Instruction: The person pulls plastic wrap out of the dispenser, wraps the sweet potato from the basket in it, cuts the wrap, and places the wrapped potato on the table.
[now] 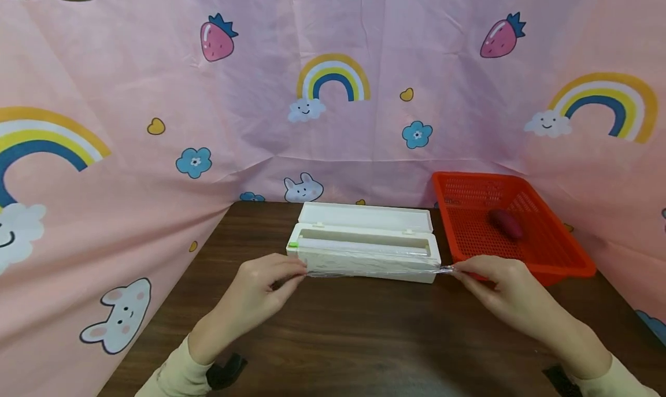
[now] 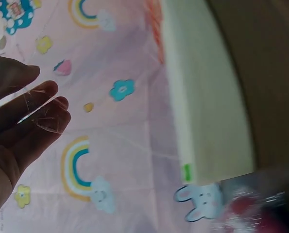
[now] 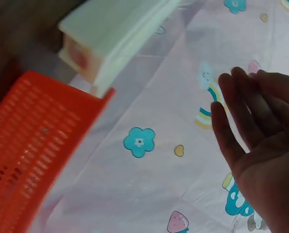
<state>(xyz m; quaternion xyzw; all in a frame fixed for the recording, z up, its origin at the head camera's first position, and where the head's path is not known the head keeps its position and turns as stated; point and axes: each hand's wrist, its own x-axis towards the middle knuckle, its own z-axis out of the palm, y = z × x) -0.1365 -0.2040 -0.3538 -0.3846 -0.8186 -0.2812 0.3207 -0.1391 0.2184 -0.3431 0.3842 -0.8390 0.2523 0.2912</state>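
Observation:
A white cling film dispenser stands on the table with its lid raised, the film roll lying in its trough. Clear cling film hangs over the front, its gathered edge stretched between both hands. At the box's left front corner, my left hand pinches one end of that edge; in the left wrist view some film clings to its fingers. My right hand pinches the other end between thumb and fingertips, just past the right corner. The film is too clear to make out in the right wrist view.
At the right, close beside the dispenser, stands a red plastic basket with a purple-red oblong thing inside. Low in the left wrist view, something red under clear film shows. Patterned pink cloth surrounds the brown table.

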